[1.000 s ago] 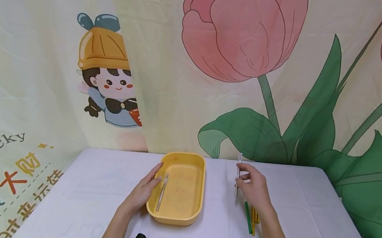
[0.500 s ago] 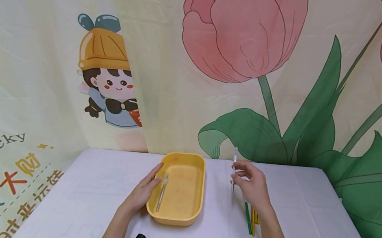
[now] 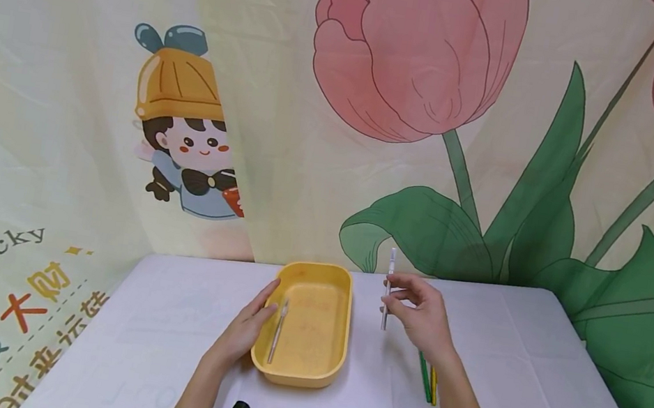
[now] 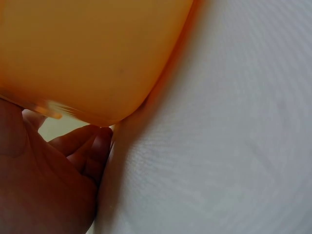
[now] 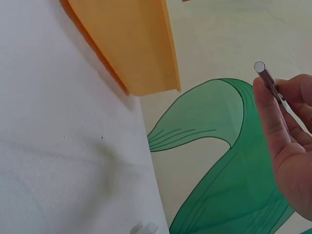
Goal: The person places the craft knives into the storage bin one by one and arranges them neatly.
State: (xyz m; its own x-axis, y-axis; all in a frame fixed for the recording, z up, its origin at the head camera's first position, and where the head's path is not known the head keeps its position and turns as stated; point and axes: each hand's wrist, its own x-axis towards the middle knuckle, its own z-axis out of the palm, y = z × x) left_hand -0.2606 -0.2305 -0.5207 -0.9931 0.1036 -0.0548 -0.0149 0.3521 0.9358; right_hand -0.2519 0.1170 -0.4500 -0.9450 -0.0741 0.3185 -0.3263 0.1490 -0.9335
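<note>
A yellow tray (image 3: 315,326) stands on the white-covered table. My left hand (image 3: 241,329) holds its left side, thumb over the rim and fingers along the outer wall; in the left wrist view the fingers (image 4: 100,151) touch the tray's underside edge. Inside the tray, along its left side, lies a slim silver pen-like tool (image 3: 277,334) with a pale tip. Right of the tray my right hand (image 3: 421,317) pinches a similar silver pen-like tool (image 3: 385,311) between thumb and fingers. It is upright above the table, clear end up; the right wrist view shows its round metal end (image 5: 260,67).
Green (image 3: 424,377) and yellow (image 3: 433,387) pencil-like sticks lie on the table below my right forearm, partly hidden by it. A printed curtain (image 3: 283,155) hangs behind the table's far edge. A small translucent object (image 5: 144,228) shows at the bottom of the right wrist view.
My right hand has moved left toward the tray with the silver pen-like tool, away from the coloured sticks. The left hand and tray have stayed in place.
</note>
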